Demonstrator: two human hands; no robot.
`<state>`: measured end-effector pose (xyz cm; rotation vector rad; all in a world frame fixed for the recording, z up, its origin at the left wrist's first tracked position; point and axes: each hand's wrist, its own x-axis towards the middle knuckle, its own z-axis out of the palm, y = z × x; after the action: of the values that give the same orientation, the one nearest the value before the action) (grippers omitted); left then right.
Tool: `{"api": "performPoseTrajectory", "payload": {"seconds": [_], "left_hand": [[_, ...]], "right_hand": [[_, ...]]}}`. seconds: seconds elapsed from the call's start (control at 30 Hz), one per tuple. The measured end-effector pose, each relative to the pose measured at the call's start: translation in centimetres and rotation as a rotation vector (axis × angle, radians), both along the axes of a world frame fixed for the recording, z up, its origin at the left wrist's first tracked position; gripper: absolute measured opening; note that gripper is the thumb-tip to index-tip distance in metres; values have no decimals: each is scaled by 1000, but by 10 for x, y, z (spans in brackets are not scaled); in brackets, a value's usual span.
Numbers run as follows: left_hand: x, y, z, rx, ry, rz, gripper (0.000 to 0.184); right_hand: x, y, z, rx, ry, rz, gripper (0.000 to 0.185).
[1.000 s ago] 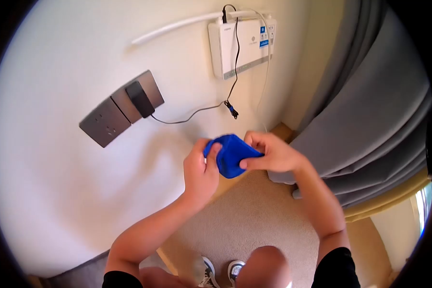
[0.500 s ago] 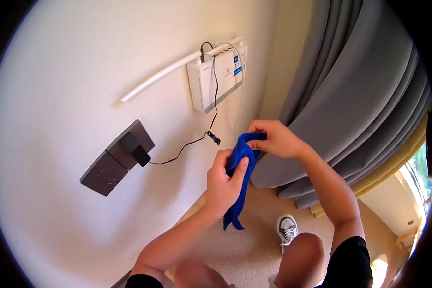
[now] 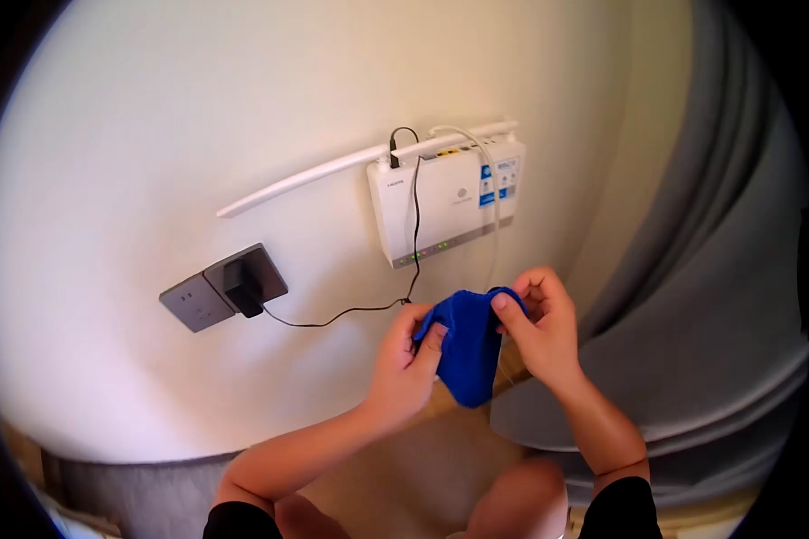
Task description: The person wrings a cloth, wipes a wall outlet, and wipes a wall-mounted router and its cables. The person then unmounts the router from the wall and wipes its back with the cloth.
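A blue cloth [image 3: 469, 355] hangs between my two hands, spread and folded over, its lower end drooping to a rounded point. My left hand [image 3: 409, 355] pinches its left edge, thumb on top. At the upper right corner, my right hand [image 3: 544, 325] grips the cloth between thumb and fingers. Just above and behind the cloth, a white router [image 3: 445, 202] is mounted on the wall, with small lights along its lower edge. Neither hand touches the router.
A white antenna [image 3: 301, 182] sticks out left from the router. A black power adapter [image 3: 243, 287] sits in a dark wall socket plate [image 3: 193, 304], its thin black cable [image 3: 342, 316] running to the router. Grey curtains [image 3: 710, 359] hang at the right.
The cloth, a narrow hanging strip before, is now spread wider and bunched shorter. My right hand has moved right and down. The view has shifted, bringing the router closer.
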<state>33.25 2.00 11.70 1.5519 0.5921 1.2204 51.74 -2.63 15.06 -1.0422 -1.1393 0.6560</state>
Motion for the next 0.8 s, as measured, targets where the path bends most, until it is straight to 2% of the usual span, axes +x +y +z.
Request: {"api": "performPoseTrajectory", "payload": {"seconds": [0.1, 0.2, 0.27, 0.33, 0.4, 0.5, 0.63, 0.7, 0.73, 0.77, 0.8], "left_hand": [[-2, -7, 25, -23, -17, 97, 19], [-7, -28, 57, 78, 129, 220, 20], [-10, -31, 79, 153, 200, 254, 20], [-11, -27, 101, 195, 285, 164, 23], [-13, -28, 111, 260, 395, 156, 25], [-27, -24, 110, 222, 410, 190, 23], [-52, -21, 108, 327, 413, 318, 25], [-68, -14, 113, 371, 390, 457, 26], [-74, -11, 116, 349, 332, 400, 28], [-80, -8, 121, 349, 320, 379, 28], [-85, -7, 124, 261, 267, 385, 28]], "right_hand": [[7, 10, 13, 35, 93, 152, 29], [-3, 17, 20, 121, 267, 347, 41], [-7, 17, 6, 82, 151, 465, 32], [-5, 16, 7, 51, 48, 562, 31], [-23, 3, 8, -319, 462, 727, 41], [-45, 5, -7, -269, 610, 878, 49], [-68, 12, 6, -222, 436, 800, 48], [-76, 15, 31, -58, 141, 699, 42], [-77, 22, 37, 20, -94, 524, 35], [-79, 25, 54, 15, -102, 502, 35], [-82, 24, 77, 42, -189, 266, 33]]}}
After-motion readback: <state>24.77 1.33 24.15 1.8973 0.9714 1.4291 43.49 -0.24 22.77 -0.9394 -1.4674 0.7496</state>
